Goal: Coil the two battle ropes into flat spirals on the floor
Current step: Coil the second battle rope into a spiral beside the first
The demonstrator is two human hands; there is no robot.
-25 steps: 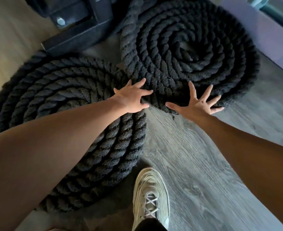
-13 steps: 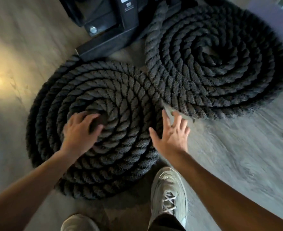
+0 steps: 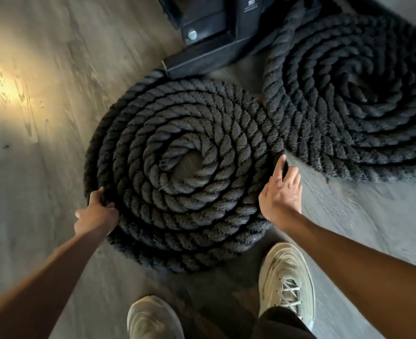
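Two thick black battle ropes lie coiled as flat spirals on the wood-look floor. The left spiral sits in front of me, its loose end at the centre. The right spiral touches it at the upper right and runs off the frame edge. My left hand grips the outer turn of the left spiral at its lower left edge, fingers curled over the rope. My right hand rests against the left spiral's right edge, fingers fairly straight along the outer turn.
A black steel rack base with a bolt stands behind the spirals; both ropes lead toward it. My two pale sneakers stand just below the left spiral. A bright patch of light falls on the floor at the left.
My left hand left the spiral's centre and now grips its lower left rim. My right hand moved to the right rim. The view shifted left, so both spirals sit further right.
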